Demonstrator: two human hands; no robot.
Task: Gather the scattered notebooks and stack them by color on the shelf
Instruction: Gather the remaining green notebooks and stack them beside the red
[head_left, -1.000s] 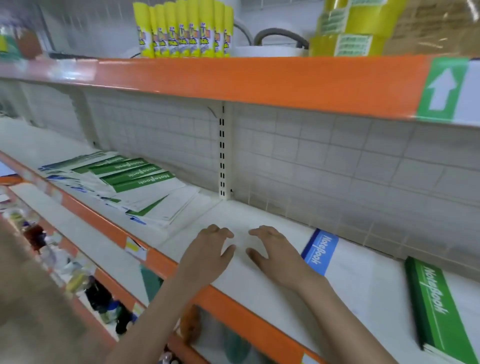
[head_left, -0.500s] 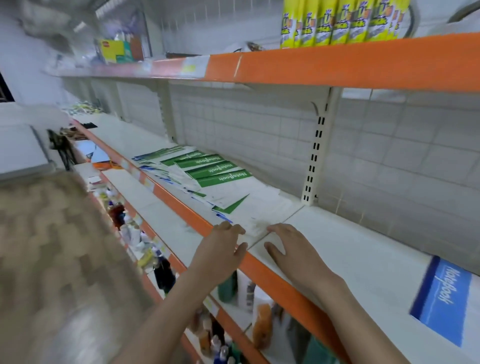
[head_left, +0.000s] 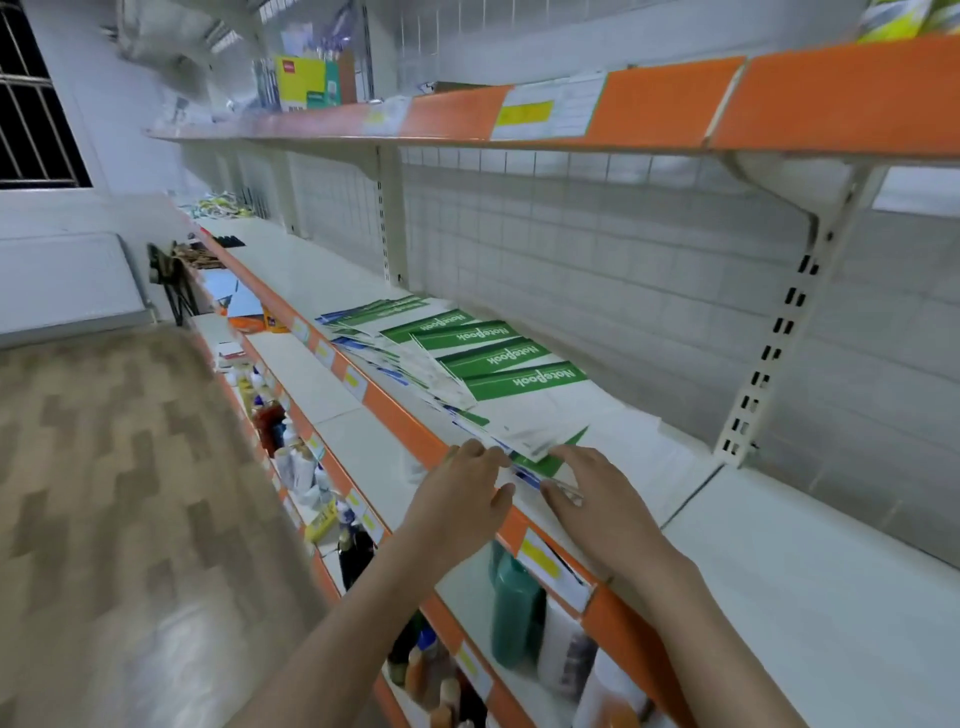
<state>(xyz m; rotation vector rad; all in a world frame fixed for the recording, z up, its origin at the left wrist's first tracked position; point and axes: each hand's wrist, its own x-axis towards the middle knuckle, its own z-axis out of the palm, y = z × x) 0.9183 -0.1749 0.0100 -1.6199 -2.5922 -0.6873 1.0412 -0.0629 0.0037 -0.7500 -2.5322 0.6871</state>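
Now our left hand (head_left: 462, 493) and right hand (head_left: 597, 499), fingers relaxed and gripping nothing, have reached the fanned notebooks (head_left: 467, 374) at 12 o'clock, so gathering can begin.

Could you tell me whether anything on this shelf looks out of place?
Yes: the notebooks lie fanned in a loose, overlapping spread along the shelf, green and blue covers mixed, nearest corners at its front edge by the left hand and right hand.

Green notebooks (head_left: 498, 364) fanned out on the shelf (head_left: 810, 561), left hand (head_left: 462, 491) and right hand (head_left: 597, 499) at its front edge, touching the nearest ones
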